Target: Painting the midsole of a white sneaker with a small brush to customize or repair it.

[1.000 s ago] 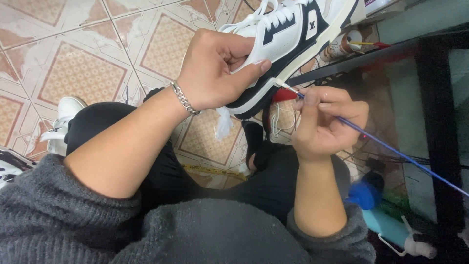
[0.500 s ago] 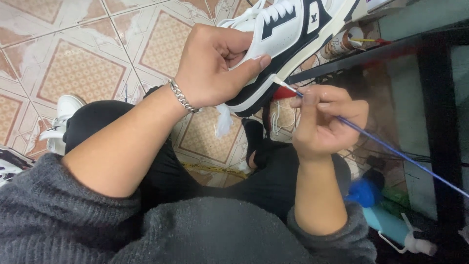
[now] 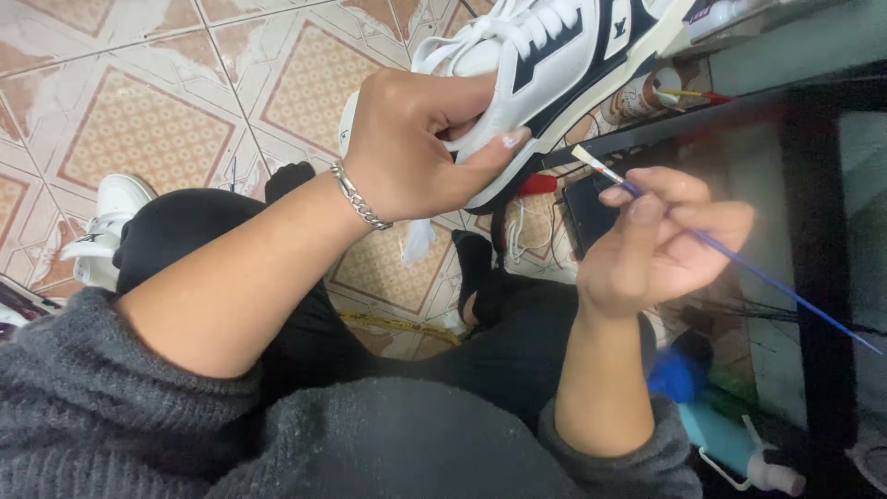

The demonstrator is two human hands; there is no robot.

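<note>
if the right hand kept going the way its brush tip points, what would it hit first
Probably the sneaker. The right hand holds a thin blue brush whose tip aims up and left at the sneaker's dark sole edge, held in the left hand. Only a small gap shows between them, though depth is hard to judge.

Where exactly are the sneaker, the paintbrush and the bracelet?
sneaker (image 3: pixel 545 65), head view, on its white side panel.
paintbrush (image 3: pixel 739 263), head view, on the blue handle behind the right hand.
bracelet (image 3: pixel 358 199), head view, on the silver chain at the left wrist.
</note>
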